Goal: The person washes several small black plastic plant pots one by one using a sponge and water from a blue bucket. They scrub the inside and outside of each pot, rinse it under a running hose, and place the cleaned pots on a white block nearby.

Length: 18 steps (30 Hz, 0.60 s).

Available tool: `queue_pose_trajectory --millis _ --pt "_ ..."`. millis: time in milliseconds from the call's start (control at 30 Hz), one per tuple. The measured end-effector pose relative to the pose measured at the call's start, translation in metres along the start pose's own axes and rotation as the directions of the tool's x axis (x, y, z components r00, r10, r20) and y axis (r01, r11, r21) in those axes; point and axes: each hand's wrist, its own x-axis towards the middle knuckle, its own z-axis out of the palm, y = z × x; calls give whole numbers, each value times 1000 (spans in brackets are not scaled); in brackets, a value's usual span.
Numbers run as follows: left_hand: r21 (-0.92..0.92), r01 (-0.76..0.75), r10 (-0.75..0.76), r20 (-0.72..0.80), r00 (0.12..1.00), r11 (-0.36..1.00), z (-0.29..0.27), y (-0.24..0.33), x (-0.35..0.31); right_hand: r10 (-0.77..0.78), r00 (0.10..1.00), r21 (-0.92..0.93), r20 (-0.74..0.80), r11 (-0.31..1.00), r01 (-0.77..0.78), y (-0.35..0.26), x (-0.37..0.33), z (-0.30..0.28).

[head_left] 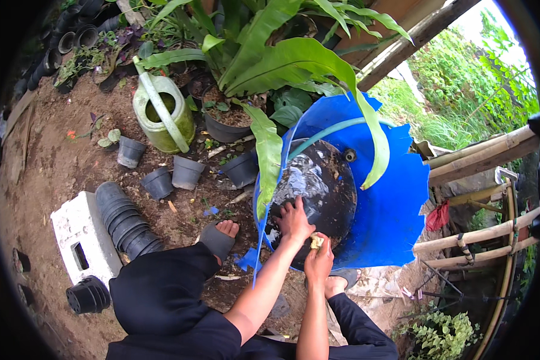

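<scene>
Both hands: left hand (293, 220) on black pot (318, 192), right hand (319, 259) below.

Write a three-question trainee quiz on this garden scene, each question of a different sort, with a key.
1. True or false: the left hand lies flat on the black tub inside the cut blue barrel.
2. What does the right hand hold? A) a trowel B) a small pale yellowish piece C) a hose
3. Fill in: the green watering can stands on the soil to the person's ____ of the barrel.

Key: 1 true; 2 B; 3 left. The right hand's grip is closed around the pale piece, just below the left hand. A row of nested black pots lies beside a white block.
</scene>
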Motion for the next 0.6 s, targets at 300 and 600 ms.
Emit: queue_pose_trajectory --millis 300,600 --pt "-571 -338 -4 -513 858 748 17 62 -18 135 988 -12 73 991 -134 44 -5 23" --pt "-719 -371 -169 -557 813 588 32 122 -34 -205 964 -32 -169 979 202 50 -2 47"
